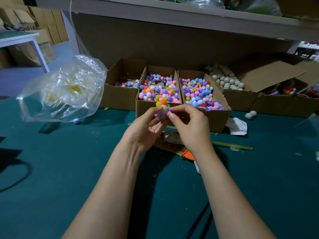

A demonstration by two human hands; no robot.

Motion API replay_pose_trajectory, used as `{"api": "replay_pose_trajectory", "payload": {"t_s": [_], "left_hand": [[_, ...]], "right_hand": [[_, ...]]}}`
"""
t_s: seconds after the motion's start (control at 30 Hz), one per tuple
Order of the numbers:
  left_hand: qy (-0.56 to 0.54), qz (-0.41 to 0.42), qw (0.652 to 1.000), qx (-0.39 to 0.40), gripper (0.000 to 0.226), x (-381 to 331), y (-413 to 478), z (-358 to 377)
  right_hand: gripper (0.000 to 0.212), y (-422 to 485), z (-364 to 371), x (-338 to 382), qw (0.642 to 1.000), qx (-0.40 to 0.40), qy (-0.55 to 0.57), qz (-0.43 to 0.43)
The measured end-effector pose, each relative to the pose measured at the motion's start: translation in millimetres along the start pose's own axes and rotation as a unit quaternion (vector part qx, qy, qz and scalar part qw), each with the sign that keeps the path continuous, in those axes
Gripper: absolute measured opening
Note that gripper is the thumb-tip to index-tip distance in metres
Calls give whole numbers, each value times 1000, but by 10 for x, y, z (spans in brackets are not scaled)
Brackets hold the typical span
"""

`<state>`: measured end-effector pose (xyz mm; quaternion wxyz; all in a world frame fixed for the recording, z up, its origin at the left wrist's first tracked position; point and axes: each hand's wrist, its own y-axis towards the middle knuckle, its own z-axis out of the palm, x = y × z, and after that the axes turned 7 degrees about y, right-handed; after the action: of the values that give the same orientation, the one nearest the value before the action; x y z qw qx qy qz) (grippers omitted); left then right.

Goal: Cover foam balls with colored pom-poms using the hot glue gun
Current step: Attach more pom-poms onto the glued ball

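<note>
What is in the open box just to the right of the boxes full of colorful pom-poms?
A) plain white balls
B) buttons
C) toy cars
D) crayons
A: the box right next to the pom-pom boxes is filled with plain white balls, with no color on them.

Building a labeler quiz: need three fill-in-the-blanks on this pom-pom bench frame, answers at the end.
1. The left hand and right hand together hold one foam ball that is ___ covered in pom-poms.
2. The stray pom-pom on the table beside the plastic bag is ___ in colour.
3. The glue gun lies on the table, held by ___ hand.
Missing words: partly; blue; neither.
</note>
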<state>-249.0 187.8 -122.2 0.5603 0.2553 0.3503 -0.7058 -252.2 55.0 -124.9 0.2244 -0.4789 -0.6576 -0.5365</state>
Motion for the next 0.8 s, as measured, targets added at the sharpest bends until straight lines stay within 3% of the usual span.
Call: {"api": "replay_pose_trajectory", "payload": {"t_s": [0.07, 0.2, 0.3, 0.47, 0.7, 0.8], "left_hand": [[-20, -1, 1000, -7, 44, -19, -14, 8], [-61, 11, 997, -47, 22, -40, -15, 7], [-90, 24, 994, -65, 20, -34, -9, 15], [-136, 36, 988, -59, 23, -38, -7, 15], [-138, 19, 988, -63, 31, -45, -20, 16], [-140, 12, 988, -65, 31, -39, -16, 14]], "right_hand": [[19, 5, 6, -4, 1000, -2, -10, -6], [24, 80, -12, -22, 999, -45, -29, 10], [23, 247, 28, 19, 996, -61, -59, 11], [26, 545, 285, 103, 989, -1, -144, 13], [25, 870, 408, 125, 951, 56, -283, 115], [25, 945, 424, 117, 947, 54, -291, 127]]}}
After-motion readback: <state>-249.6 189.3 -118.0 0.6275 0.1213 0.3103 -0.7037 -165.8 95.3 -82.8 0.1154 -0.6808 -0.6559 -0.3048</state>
